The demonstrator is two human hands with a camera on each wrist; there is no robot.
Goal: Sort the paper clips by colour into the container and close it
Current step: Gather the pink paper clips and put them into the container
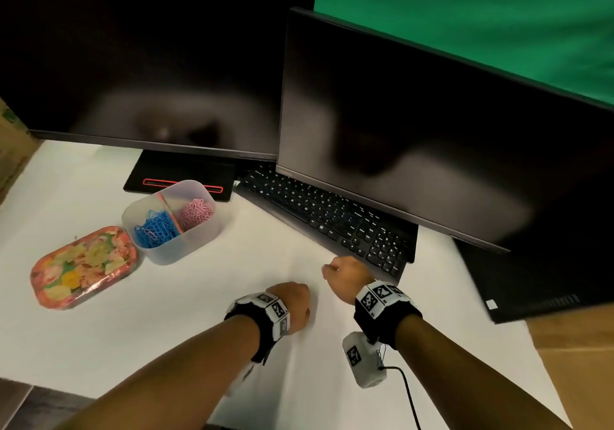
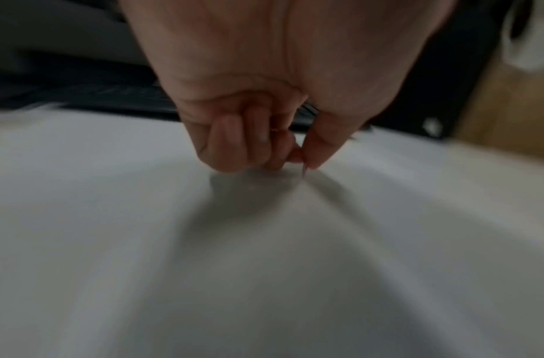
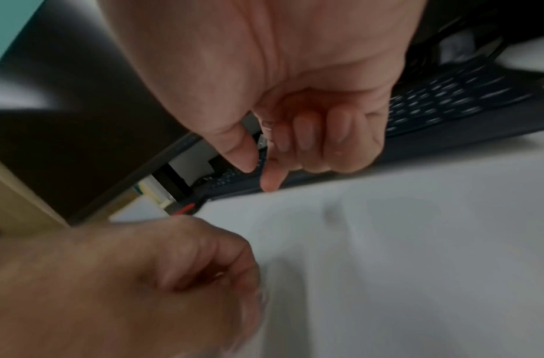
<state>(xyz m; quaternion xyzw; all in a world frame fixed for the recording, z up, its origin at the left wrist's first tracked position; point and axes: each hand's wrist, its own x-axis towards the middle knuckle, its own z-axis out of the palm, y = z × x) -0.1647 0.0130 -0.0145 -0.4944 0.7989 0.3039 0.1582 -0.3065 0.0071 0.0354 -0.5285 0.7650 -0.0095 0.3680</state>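
A translucent container (image 1: 199,241) stands at the left of the white table, split by a divider. Blue paper clips (image 1: 154,230) fill its left half and pink paper clips (image 1: 196,213) its right half. Its floral lid (image 1: 84,266) lies flat beside it on the left. My left hand (image 1: 294,303) (image 2: 295,162) rests low on the table with fingers curled and thumb against forefinger. A thin pinkish sliver at the thumb tip is too blurred to identify. My right hand (image 1: 344,271) (image 3: 261,174) hovers with fingers curled, holding nothing visible. No loose clips show on the table.
A black keyboard (image 1: 332,223) lies just beyond my right hand, under two dark monitors (image 1: 415,123). A monitor stand (image 1: 179,177) sits behind the container. A black laptop (image 1: 531,283) lies at the right. The white table (image 1: 166,330) stretches between my hands and the container.
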